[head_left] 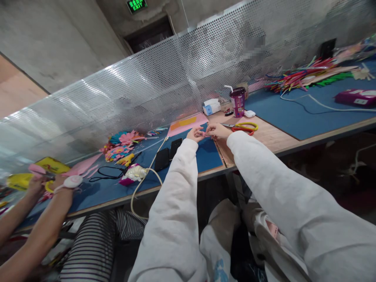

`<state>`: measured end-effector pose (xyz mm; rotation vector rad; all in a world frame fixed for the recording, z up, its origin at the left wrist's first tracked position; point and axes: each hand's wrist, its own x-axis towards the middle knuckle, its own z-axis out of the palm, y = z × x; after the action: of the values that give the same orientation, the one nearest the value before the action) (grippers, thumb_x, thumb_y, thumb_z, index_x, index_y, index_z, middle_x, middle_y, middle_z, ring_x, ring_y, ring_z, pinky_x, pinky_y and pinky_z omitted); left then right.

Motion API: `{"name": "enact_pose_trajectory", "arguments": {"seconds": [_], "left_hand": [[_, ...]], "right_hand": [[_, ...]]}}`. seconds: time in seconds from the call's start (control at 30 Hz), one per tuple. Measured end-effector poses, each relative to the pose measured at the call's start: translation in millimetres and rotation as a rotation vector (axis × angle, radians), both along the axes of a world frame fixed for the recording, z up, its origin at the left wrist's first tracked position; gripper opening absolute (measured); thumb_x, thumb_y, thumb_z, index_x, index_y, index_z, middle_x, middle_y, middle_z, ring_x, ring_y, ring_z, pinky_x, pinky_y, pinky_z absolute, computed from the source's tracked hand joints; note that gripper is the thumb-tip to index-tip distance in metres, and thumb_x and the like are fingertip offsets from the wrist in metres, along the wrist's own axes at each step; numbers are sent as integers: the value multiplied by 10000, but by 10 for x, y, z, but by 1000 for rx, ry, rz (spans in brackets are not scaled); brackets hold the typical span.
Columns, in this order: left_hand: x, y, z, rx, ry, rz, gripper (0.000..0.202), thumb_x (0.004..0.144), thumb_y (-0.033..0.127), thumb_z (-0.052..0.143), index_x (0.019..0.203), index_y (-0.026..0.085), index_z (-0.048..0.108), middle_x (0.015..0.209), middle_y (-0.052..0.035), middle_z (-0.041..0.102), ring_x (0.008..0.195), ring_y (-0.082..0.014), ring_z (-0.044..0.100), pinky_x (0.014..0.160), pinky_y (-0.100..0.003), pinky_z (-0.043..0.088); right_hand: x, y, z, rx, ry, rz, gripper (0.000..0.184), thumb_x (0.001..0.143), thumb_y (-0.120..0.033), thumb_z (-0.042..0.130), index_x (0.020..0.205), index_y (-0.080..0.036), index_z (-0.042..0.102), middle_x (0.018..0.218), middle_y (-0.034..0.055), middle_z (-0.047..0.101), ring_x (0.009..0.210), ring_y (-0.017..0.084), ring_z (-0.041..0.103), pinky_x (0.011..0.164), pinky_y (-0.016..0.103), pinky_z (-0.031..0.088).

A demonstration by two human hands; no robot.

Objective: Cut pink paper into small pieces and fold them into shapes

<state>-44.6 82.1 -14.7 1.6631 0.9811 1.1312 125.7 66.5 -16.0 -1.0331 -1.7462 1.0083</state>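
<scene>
My left hand [196,134] and my right hand [218,131] meet over the blue mat at the table's front. Between their pinched fingertips is a small pink piece [204,134]; its material is too small to make out. Just beyond my hands lies a pink sheet [189,123] with an orange strip [183,123] on it. To the right of my right hand rest scissors [248,126] with yellow and red handles. Two dark phones [162,159] lie side by side, left of my left forearm.
A purple cup [238,102] with a straw and a tissue pack [211,106] stand behind. Colourful craft flowers [120,147] lie left; pipe cleaners [302,76] are heaped at the right. A co-worker's hands [48,184] hold scissors and pink material. A perforated metal screen [147,90] borders the table.
</scene>
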Motion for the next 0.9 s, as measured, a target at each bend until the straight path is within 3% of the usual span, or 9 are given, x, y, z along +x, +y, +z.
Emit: {"name": "enact_pose_trajectory", "arguments": {"seconds": [0.27, 0.43, 0.63, 0.9], "left_hand": [[5, -10, -2, 30, -7, 4, 424, 515, 4, 721, 903, 128, 602, 660, 7, 643, 682, -106, 625, 790, -284, 480], [-9, -13, -26, 5, 116, 56, 322, 572, 123, 727, 865, 130, 594, 707, -32, 667, 645, -127, 622, 662, -288, 504], [-21, -48, -31, 2, 224, 46, 224, 627, 244, 715, 751, 125, 572, 726, -72, 691, 723, -177, 662, 660, -300, 518], [-17, -62, -3, 37, 257, 46, 157, 671, 195, 674, 746, 132, 551, 701, -53, 685, 678, -152, 654, 656, -299, 518]], "right_hand": [[-6, 72, -47, 29, 48, 7, 164, 693, -237, 686, 737, -134, 566, 487, -40, 541, 404, 61, 489, 382, 153, 380], [-15, 43, -33, 11, 74, 16, 131, 697, -209, 672, 728, -141, 564, 451, -50, 516, 393, 77, 486, 363, 164, 371], [-17, 12, -6, 22, 105, 4, 100, 690, -169, 658, 696, -139, 562, 493, -44, 514, 422, 76, 484, 365, 174, 377], [1, 82, -60, 57, 21, 37, 232, 693, -319, 696, 751, -134, 568, 517, -35, 544, 423, 67, 497, 372, 163, 386]]}}
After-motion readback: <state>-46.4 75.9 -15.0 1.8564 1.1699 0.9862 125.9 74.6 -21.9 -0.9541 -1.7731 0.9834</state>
